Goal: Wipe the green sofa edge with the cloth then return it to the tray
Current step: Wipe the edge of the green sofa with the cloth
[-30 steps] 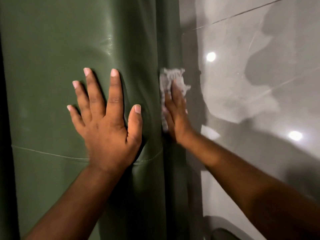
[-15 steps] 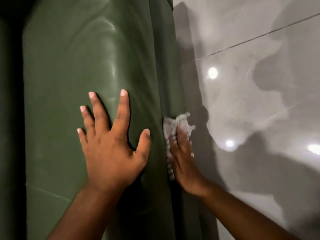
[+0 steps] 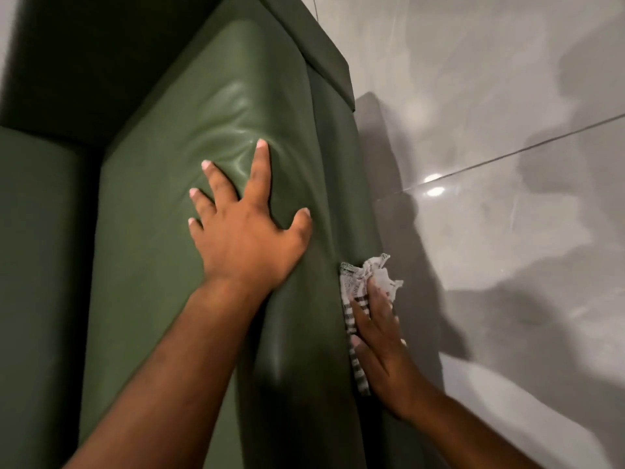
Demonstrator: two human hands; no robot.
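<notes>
Green sofa (image 3: pixel 162 265): leather-like upholstery, glossy, padded. It dimples and creases under load, so it is soft and yielding, and the smooth skin probably lets a cloth glide with little drag. The outer side panel drops steeply beside a polished grey tiled floor (image 3: pixel 507 164), which shows reflections and shadows. No tray in view; its location cannot be told from here.

Left hand (image 3: pixel 247 238): flat on the top face of the sofa arm, fingers spread wide, holding nothing. Wrinkles radiate from the fingertips, so it is pressing down, apparently bracing the body and steadying the cushion.

Right hand (image 3: pixel 378 336): fingers extended and laid flat over the cloth, pinning it against the sofa's outer edge rather than gripping it in a fist. Whether the thumb hooks any fabric underneath cannot be told.

Cloth (image 3: pixel 365 279): small, white with dark stripes, thin woven. It is bunched and crumpled above the fingertips, with a striped strip trailing down along the edge beneath the palm. Judged light, limp and non-fragile; it will fold and slide out from under a flat palm.

Handling note: for wiping, flat-palm pressure suits it. For carrying to the tray, gather the loose bunch at the top and pinch it closed, so no tail drags on the floor.
</notes>
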